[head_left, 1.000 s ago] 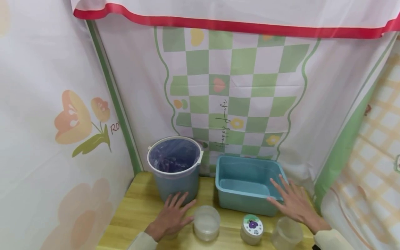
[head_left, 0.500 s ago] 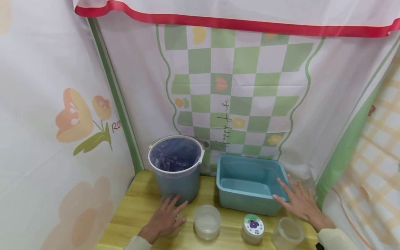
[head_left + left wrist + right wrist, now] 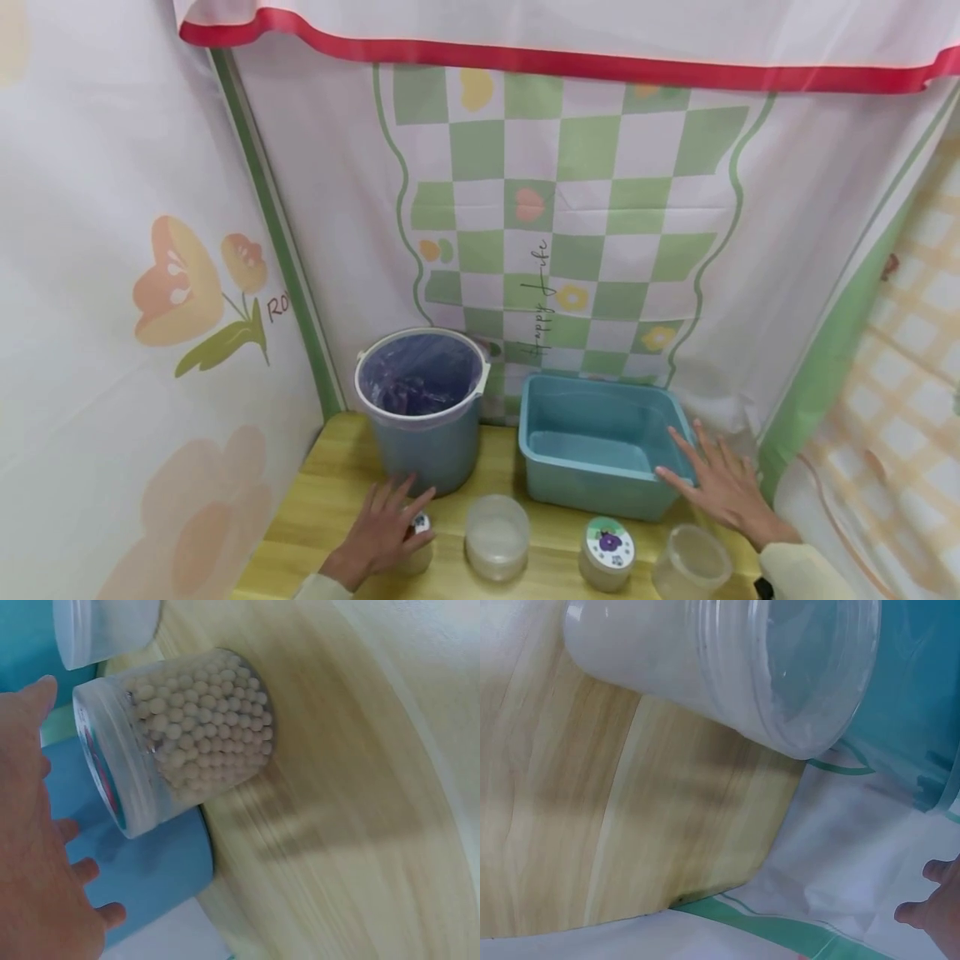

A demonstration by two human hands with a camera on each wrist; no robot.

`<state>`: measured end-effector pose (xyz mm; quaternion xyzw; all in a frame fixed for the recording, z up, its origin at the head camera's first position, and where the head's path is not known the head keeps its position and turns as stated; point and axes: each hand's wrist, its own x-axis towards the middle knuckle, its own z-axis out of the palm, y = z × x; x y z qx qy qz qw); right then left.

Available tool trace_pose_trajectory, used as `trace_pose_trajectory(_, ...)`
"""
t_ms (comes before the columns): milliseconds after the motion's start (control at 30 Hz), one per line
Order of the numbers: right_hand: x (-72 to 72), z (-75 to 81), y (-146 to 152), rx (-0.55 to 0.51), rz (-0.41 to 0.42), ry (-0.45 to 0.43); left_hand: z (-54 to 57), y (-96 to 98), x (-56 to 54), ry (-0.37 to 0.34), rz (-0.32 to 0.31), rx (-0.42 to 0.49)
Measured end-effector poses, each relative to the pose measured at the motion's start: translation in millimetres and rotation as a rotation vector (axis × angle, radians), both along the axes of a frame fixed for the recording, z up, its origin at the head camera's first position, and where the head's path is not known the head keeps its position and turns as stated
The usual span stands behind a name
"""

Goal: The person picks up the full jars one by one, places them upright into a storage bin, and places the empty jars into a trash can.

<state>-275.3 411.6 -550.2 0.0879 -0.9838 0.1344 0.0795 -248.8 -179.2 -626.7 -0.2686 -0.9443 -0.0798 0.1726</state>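
Observation:
My left hand [image 3: 378, 533] hovers with spread fingers over a lidded clear jar, whose lid [image 3: 422, 523] is partly hidden. Pale round beads [image 3: 214, 724] fill that jar in the left wrist view, and the hand is beside its lid without gripping it. At the right end of the blue basin [image 3: 600, 487], my right hand [image 3: 723, 492] is held with fingers spread; whether it touches the rim I cannot tell. Below it stands an open clear jar [image 3: 690, 567]. Another open jar [image 3: 497, 542] and a jar with a flower-printed lid [image 3: 607, 550] stand between the hands.
A blue bucket [image 3: 423, 450] with a white rim and a dark bag liner stands behind the left hand. Everything stands on a wood-grain table [image 3: 300, 517]. Printed cloth curtains [image 3: 585, 208] close in the back and sides.
My left hand has moved left and toward me, uncovering part of the lid of the jar below it. My right hand has shifted slightly right. The jars, bucket and basin stand as before.

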Motion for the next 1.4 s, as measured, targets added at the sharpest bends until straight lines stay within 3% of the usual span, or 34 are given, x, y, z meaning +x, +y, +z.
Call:
trace_pose_trajectory(167, -1.3, -3.0, 1.7, -0.010, -0.002, -0.005, -1.3, -4.0, 4.8, 0.019, 0.012, -0.021)
trace_pose_trajectory(367, -1.6, -7.4, 3.5, -0.009, -0.009, -0.012, -10.2, -6.5, 8.4, 0.075, 0.009, 0.012)
trace_pose_trajectory(467, -1.5, -8.9, 4.5, -0.004, -0.008, -0.012, -13.4, -5.7, 9.2, 0.066, 0.007, 0.032)
trace_pose_trajectory(600, -1.1, -9.6, 5.5, -0.005, -0.009, -0.025, -21.8, -6.4, 8.9, -0.022, 0.013, 0.063)
trace_pose_trajectory(833, -1.7, -10.3, 5.8, -0.011, -0.013, -0.047, -22.6, -7.9, 13.1, -0.254, 0.037, 0.111)
trace_pose_trajectory(1133, -3.7, -12.0, 5.3, -0.019, -0.020, -0.048, -31.1, -13.3, 12.5, -0.378, 0.020, 0.221)
trace_pose_trajectory(1267, -3.8, -11.6, 5.5, -0.024, -0.022, -0.058, -35.1, -14.0, 12.2, -0.364, 0.011, 0.248)
trace_pose_trajectory(1400, -3.4, -12.2, 4.4, -0.026, -0.024, -0.056, -42.1, -13.8, 12.8, -0.259, 0.004, 0.244)
